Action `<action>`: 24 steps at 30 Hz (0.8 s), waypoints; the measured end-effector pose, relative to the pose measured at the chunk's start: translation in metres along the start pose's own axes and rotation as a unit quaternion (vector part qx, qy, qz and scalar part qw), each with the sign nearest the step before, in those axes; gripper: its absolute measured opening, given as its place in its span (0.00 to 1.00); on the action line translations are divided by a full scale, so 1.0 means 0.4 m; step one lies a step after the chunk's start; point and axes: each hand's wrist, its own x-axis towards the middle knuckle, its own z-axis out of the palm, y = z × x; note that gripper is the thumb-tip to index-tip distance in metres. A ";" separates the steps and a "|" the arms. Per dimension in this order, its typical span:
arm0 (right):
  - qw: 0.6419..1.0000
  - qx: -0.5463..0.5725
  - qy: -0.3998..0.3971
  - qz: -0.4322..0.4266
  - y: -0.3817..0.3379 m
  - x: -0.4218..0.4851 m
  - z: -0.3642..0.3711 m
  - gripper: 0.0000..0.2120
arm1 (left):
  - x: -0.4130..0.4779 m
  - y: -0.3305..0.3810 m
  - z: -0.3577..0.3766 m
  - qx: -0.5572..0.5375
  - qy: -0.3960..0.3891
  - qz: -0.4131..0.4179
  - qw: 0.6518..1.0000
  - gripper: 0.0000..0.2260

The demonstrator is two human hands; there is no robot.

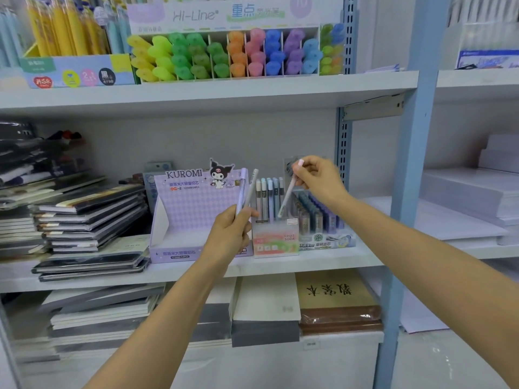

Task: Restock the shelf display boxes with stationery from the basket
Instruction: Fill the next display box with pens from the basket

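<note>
On the middle shelf [323, 262], between the purple Kuromi display box [182, 214] and a box of lead refills [325, 244], the Fruit Soda display box [276, 242] holds a row of upright pens [269, 197]. Above it the right hand [320, 178] pinches a pale pen [288, 196] between thumb and fingertips, tilted with its lower end down among that row. The left hand [229, 234], in front of the Kuromi box, grips a lilac pen [242, 186] and a grey pen [252, 186] upright in curled fingers.
</note>
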 end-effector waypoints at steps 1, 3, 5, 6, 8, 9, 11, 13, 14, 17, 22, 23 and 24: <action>1.000 -0.015 -0.005 -0.004 0.013 0.001 0.009 0.06 | 0.002 -0.004 -0.002 0.007 -0.004 0.009 1.000 0.11; 0.998 -0.052 -0.013 -0.017 0.034 0.005 0.025 0.05 | 0.008 -0.014 -0.007 0.021 -0.010 0.017 1.000 0.11; 0.995 -0.089 -0.018 -0.032 0.048 0.010 0.038 0.06 | 0.013 -0.024 -0.014 0.043 -0.011 0.017 0.999 0.11; 0.994 -0.098 -0.022 -0.038 0.052 0.012 0.042 0.06 | 0.015 -0.028 -0.016 0.049 -0.013 0.017 0.999 0.11; 0.992 -0.114 -0.034 -0.051 0.055 0.018 0.046 0.06 | 0.016 -0.033 -0.019 0.048 -0.016 0.020 0.999 0.11; 0.989 -0.128 -0.042 -0.060 0.054 0.021 0.046 0.07 | 0.017 -0.034 -0.019 0.045 -0.017 0.022 0.999 0.11; 0.982 -0.161 -0.063 -0.076 0.051 0.027 0.045 0.08 | 0.018 -0.035 -0.019 0.035 -0.019 0.026 0.999 0.11; 0.980 -0.170 -0.066 -0.081 0.047 0.033 0.048 0.08 | 0.020 -0.037 -0.019 0.025 -0.019 0.027 0.999 0.11; 0.980 -0.170 -0.060 -0.082 0.047 0.035 0.052 0.08 | 0.020 -0.038 -0.020 0.022 -0.020 0.027 0.999 0.11; 0.981 -0.167 -0.043 -0.088 0.049 0.036 0.072 0.07 | 0.019 -0.041 -0.021 0.016 -0.025 0.029 0.999 0.11; 0.957 -0.268 -0.008 -0.116 0.061 0.028 0.096 0.07 | 0.017 -0.043 -0.024 0.018 -0.027 0.032 0.999 0.11; 0.947 -0.298 -0.007 -0.121 0.066 0.028 0.097 0.08 | 0.016 -0.043 -0.026 0.018 -0.026 0.032 0.999 0.11; 0.940 -0.320 -0.009 -0.119 0.071 0.028 0.095 0.09 | 0.015 -0.042 -0.028 0.017 -0.026 0.031 0.999 0.11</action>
